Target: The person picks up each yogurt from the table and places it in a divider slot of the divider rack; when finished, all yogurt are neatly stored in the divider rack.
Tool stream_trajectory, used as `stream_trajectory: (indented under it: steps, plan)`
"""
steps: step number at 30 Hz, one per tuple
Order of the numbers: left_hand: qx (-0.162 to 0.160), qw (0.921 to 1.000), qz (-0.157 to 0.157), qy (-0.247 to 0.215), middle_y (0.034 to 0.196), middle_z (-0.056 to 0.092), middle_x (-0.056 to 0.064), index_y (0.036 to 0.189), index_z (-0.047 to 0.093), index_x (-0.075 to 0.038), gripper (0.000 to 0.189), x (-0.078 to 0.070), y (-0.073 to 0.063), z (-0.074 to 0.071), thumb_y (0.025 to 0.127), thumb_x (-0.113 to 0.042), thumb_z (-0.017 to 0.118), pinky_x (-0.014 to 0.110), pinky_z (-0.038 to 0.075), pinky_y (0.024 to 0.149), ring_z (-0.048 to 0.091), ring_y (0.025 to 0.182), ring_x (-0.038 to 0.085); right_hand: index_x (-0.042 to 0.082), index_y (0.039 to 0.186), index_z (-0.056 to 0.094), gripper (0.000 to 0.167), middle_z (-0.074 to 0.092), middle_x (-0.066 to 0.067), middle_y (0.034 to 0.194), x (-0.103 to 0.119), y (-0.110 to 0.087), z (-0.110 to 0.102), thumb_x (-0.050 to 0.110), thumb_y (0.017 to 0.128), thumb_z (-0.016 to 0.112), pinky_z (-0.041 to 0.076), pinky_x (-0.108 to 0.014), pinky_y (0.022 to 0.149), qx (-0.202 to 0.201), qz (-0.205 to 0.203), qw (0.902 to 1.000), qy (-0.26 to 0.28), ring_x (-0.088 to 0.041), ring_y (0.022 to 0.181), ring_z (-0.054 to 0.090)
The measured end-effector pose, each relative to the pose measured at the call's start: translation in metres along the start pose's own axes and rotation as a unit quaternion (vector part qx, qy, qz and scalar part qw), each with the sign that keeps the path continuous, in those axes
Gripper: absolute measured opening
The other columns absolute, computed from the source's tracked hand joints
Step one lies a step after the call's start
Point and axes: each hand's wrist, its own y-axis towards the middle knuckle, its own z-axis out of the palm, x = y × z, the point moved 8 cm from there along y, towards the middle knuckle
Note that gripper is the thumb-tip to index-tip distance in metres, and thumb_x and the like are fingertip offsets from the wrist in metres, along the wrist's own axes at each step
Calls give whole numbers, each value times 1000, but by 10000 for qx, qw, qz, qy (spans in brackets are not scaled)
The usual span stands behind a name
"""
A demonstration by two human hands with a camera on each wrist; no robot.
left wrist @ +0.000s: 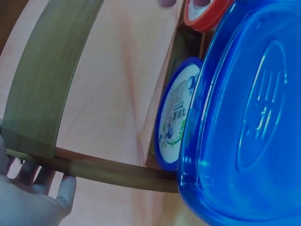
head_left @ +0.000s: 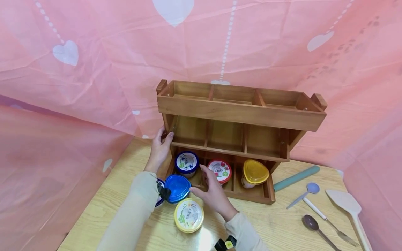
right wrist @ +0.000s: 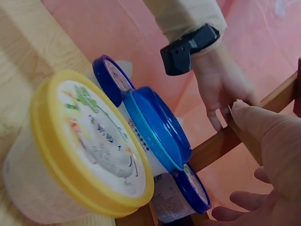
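Pink cloth (head_left: 103, 69) hangs behind your counter (head_left: 103, 202). Your wooden rack (head_left: 242, 113) stands on it; its bottom compartments hold a navy-lidded tub (head_left: 186, 162), a red-lidded tub (head_left: 221, 170) and an amber-lidded tub (head_left: 255, 170). Your left hand (head_left: 158, 150) grips the rack's side; your right hand (head_left: 213, 193) hangs loose near the red lid, contact unclear. Probably you are arranging the bottom row; next calls for a full grasp around one tub. Only the right wrist view shows well the yellow-lidded tub's (right wrist: 91, 141) pale wall.
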Motion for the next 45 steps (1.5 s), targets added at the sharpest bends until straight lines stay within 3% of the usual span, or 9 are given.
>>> stream_trajectory:
  steps: [6, 11, 19, 25, 30, 37, 45]
  plan:
    - [14, 10000, -55, 73, 154, 39, 7, 154, 32, -24, 57, 1, 0, 1, 102, -41, 50, 45, 38, 115, 40, 141, 28, 14, 152, 33, 86, 38, -11, 155, -1, -24, -3, 27, 82, 81, 36, -51, 114, 8, -283, 9996, 49, -36, 141, 40]
    - [27, 10000, -19, 78, 153, 40, 7, 154, 32, -25, 57, 1, 2, 1, 102, -42, 49, 45, 38, 115, 40, 140, 27, 9, 151, 33, 89, 39, -15, 152, -11, -44, 3, 23, 79, 83, 37, -56, 112, 150, -482, 9987, -2, -40, 137, 42]
    - [-5, 10000, -21, 77, 153, 40, 9, 154, 32, -23, 57, 0, 3, 1, 103, -39, 49, 45, 37, 115, 41, 139, 28, 7, 154, 23, 101, 35, -22, 153, -36, -66, 22, 36, 78, 83, 38, -58, 109, 463, -430, 9976, -283, -42, 137, 40]
    - [1, 10000, -54, -33, 153, 40, 10, 154, 32, -23, 56, 0, 2, 0, 103, -38, 49, 45, 35, 117, 40, 140, 29, 13, 156, 17, 109, 29, -14, 157, -46, -71, 39, 46, 76, 82, 35, -59, 111, 744, -66, 9963, -429, -36, 141, 36]
    - [14, 9999, -79, -67, 153, 39, 10, 155, 30, -23, 57, 0, 2, 1, 103, -37, 49, 44, 36, 117, 40, 140, 29, 13, 157, 15, 112, 29, -13, 155, -50, -71, 51, 45, 75, 84, 33, -57, 113, 849, 98, 9952, -476, -30, 140, 34]
    - [-27, 10000, -10, 12, 153, 40, 9, 154, 32, -23, 57, 1, 3, 1, 103, -39, 50, 44, 37, 115, 41, 139, 28, 11, 155, 19, 107, 31, -11, 152, -51, -69, 59, 42, 75, 84, 35, -56, 112, 840, 40, 9949, -563, -29, 138, 37]
    - [-48, 10000, -7, 64, 152, 41, 8, 153, 32, -24, 56, 2, 2, 0, 102, -41, 50, 43, 37, 115, 41, 140, 27, 15, 156, 18, 107, 29, -13, 157, -56, -71, 63, 46, 76, 82, 29, -62, 113, 843, 363, 9953, -319, -34, 142, 33]
